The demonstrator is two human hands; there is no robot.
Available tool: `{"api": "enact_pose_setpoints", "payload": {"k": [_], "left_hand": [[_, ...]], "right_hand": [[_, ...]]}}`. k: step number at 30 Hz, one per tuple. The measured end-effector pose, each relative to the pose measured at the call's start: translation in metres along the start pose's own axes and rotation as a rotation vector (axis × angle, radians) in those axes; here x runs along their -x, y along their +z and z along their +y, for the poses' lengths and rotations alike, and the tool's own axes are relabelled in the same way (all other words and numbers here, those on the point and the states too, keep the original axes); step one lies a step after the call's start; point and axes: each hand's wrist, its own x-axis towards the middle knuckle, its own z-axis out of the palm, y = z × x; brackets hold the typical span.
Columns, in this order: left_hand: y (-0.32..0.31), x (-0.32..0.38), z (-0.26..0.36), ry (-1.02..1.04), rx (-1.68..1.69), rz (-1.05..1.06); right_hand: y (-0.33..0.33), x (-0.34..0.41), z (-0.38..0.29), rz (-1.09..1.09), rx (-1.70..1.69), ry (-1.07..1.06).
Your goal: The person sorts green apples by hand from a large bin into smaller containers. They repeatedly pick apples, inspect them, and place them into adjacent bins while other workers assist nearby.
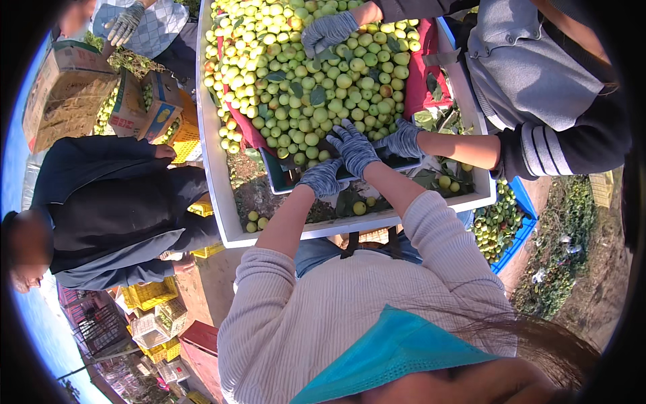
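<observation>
A large heap of small green fruit (323,91) lies on red cloth (421,70) inside a pale-rimmed sorting bin (313,233). My left hand (323,179), in a grey knit glove, rests at the near rim of a dark tray (276,177) below the heap; its fingertips are partly hidden. My right hand (353,149), gloved alike, reaches over the heap's near edge with fingers spread, touching fruit. Close beside it is a co-worker's gloved hand (404,140); that person's other gloved hand (328,31) lies on the heap farther up. Leaves are mixed among the fruit.
A person in dark clothes (111,202) stands at the left, and another gloved person is at the upper left. Cardboard boxes (70,91) and yellow crates (151,293) stand at the left. A blue crate of fruit (530,204) is at the lower right, near the co-worker.
</observation>
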Motion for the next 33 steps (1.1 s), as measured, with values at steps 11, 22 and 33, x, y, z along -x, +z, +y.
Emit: {"api": "enact_pose_setpoints", "payload": {"k": [11,22,33], "left_hand": [[0.004,0.002,0.004,-0.032,-0.058,0.091],[0.005,0.0,0.005,-0.09,-0.202,0.082],[0.013,-0.003,0.001,-0.075,-0.162,0.145]], "right_hand": [[-0.005,0.004,-0.002,-0.021,-0.118,0.104],[-0.023,-0.031,-0.021,0.118,-0.154,0.058],[-0.013,-0.022,-0.017,-0.191,-0.405,0.305]]}}
